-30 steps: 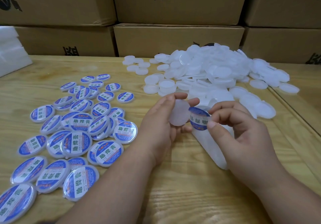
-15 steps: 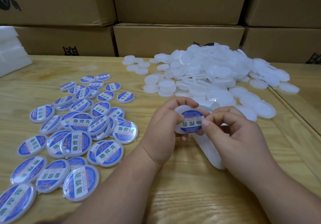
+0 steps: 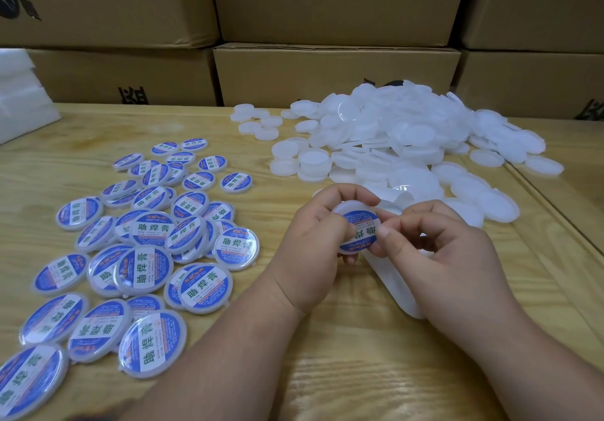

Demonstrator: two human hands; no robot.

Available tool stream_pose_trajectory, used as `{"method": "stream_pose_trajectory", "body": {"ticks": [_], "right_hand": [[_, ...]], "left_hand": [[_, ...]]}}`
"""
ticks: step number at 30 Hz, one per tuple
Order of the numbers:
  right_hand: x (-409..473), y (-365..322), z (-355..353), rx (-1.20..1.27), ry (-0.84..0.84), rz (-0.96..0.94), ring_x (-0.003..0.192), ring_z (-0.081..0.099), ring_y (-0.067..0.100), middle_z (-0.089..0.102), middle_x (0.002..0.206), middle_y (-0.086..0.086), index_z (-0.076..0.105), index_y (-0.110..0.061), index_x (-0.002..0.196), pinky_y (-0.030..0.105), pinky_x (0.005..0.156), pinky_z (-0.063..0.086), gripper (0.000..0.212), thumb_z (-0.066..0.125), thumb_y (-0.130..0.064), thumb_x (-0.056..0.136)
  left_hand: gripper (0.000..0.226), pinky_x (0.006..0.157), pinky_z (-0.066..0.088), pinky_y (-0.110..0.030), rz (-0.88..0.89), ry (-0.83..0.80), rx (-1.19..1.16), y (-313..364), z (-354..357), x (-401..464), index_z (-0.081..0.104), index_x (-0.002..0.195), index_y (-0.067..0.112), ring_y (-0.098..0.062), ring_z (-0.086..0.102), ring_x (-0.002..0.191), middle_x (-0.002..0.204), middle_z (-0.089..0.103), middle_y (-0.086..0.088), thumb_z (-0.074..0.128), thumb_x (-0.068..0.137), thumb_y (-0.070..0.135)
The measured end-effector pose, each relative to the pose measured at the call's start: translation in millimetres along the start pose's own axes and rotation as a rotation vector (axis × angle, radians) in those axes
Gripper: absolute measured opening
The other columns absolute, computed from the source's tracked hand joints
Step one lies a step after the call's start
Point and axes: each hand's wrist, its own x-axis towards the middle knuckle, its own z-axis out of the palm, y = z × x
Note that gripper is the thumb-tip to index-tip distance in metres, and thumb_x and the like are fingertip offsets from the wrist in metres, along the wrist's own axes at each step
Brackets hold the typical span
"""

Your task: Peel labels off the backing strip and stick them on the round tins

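My left hand [image 3: 313, 250] grips a white round tin [image 3: 354, 208] by its edge, above the middle of the wooden table [image 3: 343, 371]. A round blue and white label [image 3: 358, 229] lies on the tin's face. My right hand [image 3: 434, 254] pinches the tin's right edge, its thumb pressing on the label. The white backing strip [image 3: 397, 286] hangs down from under my right hand to the table. A heap of unlabelled white tins [image 3: 408, 146] lies at the back right. Several labelled tins [image 3: 143, 257] lie spread on the left.
Stacked cardboard boxes [image 3: 336, 77] wall off the table's far side. White foam sheets [image 3: 19, 106] lie at the far left. A seam [image 3: 549, 211] in the tabletop runs along the right.
The label, held apart from the bare tin a second ago, now lies on the tin. My right thumb has moved onto it and both hands have drawn together.
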Motion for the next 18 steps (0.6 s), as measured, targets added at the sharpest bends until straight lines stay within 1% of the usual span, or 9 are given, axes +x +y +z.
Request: {"method": "stream_pose_trajectory", "body": {"ticks": [3,8,15,18], "right_hand": [[-0.1,-0.1,-0.1,-0.016,0.003,-0.001,0.079,0.06,-0.016,0.059,0.082,-0.007,0.076,-0.02,0.07,0.002,0.072,0.038,0.018,0.076,-0.009,0.084],[-0.4,-0.5,0.6,-0.005,0.002,-0.018,0.075,0.059,-0.022,0.058,0.082,-0.001,0.076,-0.014,0.071,-0.001,0.071,0.038,0.017,0.076,-0.004,0.085],[0.6,3.8,1.0,-0.028,0.022,-0.027,0.079,0.061,-0.02,0.062,0.084,-0.002,0.078,-0.022,0.071,0.0,0.073,0.04,0.019,0.077,-0.009,0.085],[0.7,5.4,1.1,-0.017,0.029,-0.016,0.08,0.063,-0.017,0.062,0.083,-0.004,0.078,-0.023,0.071,0.002,0.074,0.041,0.018,0.077,-0.011,0.084]], "left_hand": [[0.042,0.054,0.04,-0.029,0.006,0.006,0.003,0.1,0.3,-0.3,0.071,0.083,0.031,-0.024,0.058,0.079,0.104,0.071,-0.025,0.041,0.066,0.008],[0.039,0.055,0.04,-0.03,0.003,-0.002,0.008,-1.3,-0.6,0.1,0.067,0.091,0.023,-0.025,0.058,0.08,0.097,0.073,-0.017,0.04,0.067,0.008],[0.04,0.057,0.042,-0.03,0.001,0.003,0.028,-1.5,0.1,-0.4,0.069,0.089,0.028,-0.021,0.059,0.08,0.101,0.074,-0.018,0.04,0.068,0.009],[0.041,0.058,0.042,-0.029,0.002,-0.004,0.037,-1.6,0.1,-0.7,0.069,0.089,0.028,-0.019,0.06,0.078,0.098,0.075,-0.013,0.04,0.067,0.008]]}}
